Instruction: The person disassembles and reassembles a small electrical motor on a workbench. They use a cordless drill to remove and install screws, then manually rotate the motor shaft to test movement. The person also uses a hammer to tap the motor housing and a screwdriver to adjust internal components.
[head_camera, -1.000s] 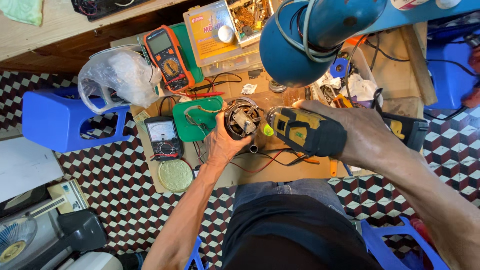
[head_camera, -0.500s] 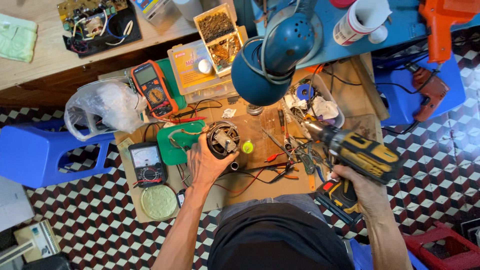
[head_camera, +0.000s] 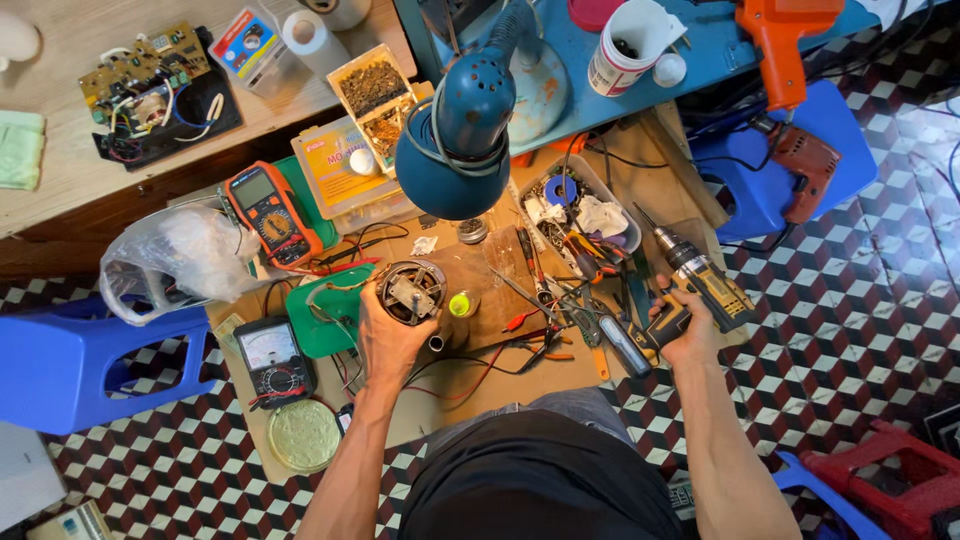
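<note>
Head view: hands grip motor (head_camera: 410, 291), drill (head_camera: 700, 280); yellow-labelled box (head_camera: 340, 165) behind.

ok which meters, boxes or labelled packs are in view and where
Orange digital multimeter: left of the lamp, grey screen.
Black analogue meter: left of the left hand, white dial.
Clear parts box: behind the motor, orange label.
White tub: blue shelf, red-printed label.

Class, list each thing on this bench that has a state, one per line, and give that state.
Motor: upright, gripped by the left hand.
Drill: held by the right hand, bit pointing away, off to the side.
Lamp: hanging over the bench; cannot tell if lit.
Orange multimeter: lying face up.
Parts box: open.
White cup: open.
</note>
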